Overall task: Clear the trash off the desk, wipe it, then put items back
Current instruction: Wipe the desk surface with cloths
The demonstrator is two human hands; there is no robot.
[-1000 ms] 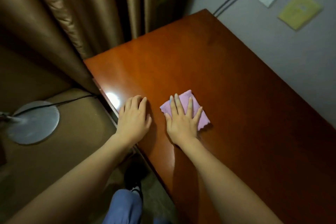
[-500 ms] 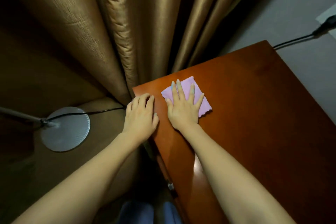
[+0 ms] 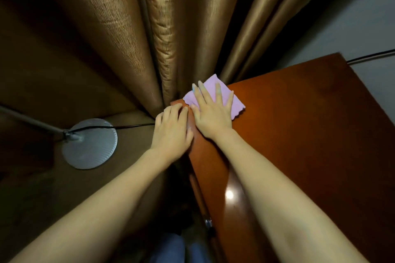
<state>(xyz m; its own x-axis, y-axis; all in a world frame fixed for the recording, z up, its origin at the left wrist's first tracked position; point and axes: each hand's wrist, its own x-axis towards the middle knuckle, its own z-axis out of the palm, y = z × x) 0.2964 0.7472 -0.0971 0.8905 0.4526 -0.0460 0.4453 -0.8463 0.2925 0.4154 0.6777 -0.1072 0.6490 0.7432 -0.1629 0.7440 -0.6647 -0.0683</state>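
A: Start at nine o'clock. What sits there?

B: A round grey lamp base [image 3: 89,144] lies flat on the brownish floor [image 3: 42,198], with a thin pole [image 3: 27,120] running off toward nine o'clock and a black cord [image 3: 119,127] trailing from it toward three o'clock, up to the left hand.

A: And above it?

B: Heavy golden-brown curtains [image 3: 162,28] fill the view from ten to one o'clock, their folds falling to the desk's far corner.

A: The left hand, then?

B: The left hand [image 3: 173,132] rests palm-down at the centre, on the desk's left edge. Its fingers lie close together, tips curving over the corner at twelve o'clock. It holds nothing.

A: Where is the cloth?

B: The pink cloth [image 3: 237,105] lies flat on the far left corner of the reddish-brown desk [image 3: 310,134], just toward one o'clock from centre. One corner of it pokes past the desk edge toward the curtains. The right hand [image 3: 211,117] presses flat on top of it, fingers straight and fanned apart, thumb just beside the left hand's index finger.

A: Any containers, anything held in them?

B: I can make out none to speak of. The desk top shows only the cloth, the hands and a bright glare spot [image 3: 229,194] at five o'clock.

A: Further right?

B: A grey wall [image 3: 363,28] at two o'clock, with a dark cable [image 3: 372,57] crossing it behind the desk's back corner. At six o'clock, blue trouser fabric [image 3: 171,247] shows faintly; it is too blurred to say more.
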